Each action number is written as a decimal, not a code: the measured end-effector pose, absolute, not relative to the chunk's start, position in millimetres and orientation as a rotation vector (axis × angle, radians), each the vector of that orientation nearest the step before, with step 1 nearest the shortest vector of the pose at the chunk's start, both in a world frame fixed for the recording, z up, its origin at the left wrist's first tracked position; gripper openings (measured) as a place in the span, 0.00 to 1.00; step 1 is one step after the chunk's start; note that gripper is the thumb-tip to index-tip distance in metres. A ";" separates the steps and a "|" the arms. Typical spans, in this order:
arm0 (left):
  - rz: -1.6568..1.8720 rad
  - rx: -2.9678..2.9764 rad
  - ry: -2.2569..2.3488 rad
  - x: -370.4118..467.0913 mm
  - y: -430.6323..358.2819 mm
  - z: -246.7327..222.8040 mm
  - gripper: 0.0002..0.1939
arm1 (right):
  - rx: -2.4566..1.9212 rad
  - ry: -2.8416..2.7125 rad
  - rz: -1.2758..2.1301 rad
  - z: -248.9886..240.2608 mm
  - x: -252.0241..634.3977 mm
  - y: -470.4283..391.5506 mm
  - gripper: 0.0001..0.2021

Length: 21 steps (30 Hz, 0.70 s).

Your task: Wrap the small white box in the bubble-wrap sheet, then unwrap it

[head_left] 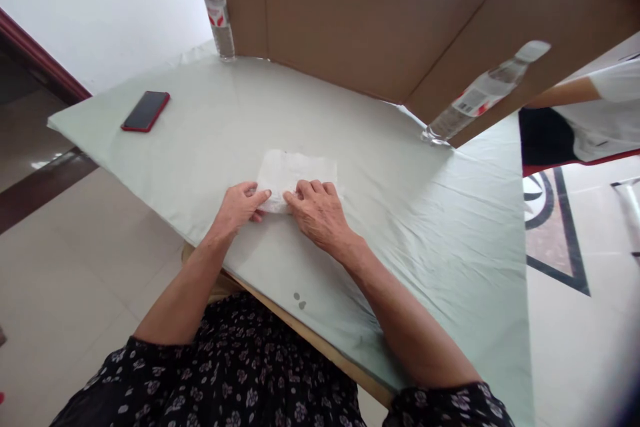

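A thin white sheet, like a tissue or cloth (pixel 300 170), lies on the pale green table cover, its near edge bunched up. My left hand (pixel 241 205) pinches the near left corner, thumb on top and fingers partly beneath. On the near right part rests my right hand (pixel 319 212), palm down, with its thumb and curled fingers pressed together on the sheet's edge.
A red-edged phone (pixel 146 111) lies at the left on the table cover (pixel 200 127). Brown cardboard (pixel 340 13) stands along the back, with a water bottle (pixel 219 17) at its left and another bottle (pixel 480 101), looking tilted, at its right. Beyond it, a person's arm (pixel 565 92) shows.
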<state>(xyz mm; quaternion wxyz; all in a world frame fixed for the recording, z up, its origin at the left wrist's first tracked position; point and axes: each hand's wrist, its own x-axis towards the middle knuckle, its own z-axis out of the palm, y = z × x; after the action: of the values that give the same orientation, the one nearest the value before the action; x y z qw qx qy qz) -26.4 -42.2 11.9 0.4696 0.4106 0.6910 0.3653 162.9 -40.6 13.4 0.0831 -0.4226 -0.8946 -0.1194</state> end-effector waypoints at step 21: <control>0.923 1.177 1.650 5.8 -26.3 13.5 0.08 | -1.281 -2.613 -0.108 23.3 161.4 -39.6 0.17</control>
<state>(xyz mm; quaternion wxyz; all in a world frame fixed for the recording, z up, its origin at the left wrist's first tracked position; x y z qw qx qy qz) 5.8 -26.3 13.5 0.4416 0.4741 0.6647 0.3720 161.4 -39.6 23.3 0.1148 -0.4369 -0.8914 -0.0370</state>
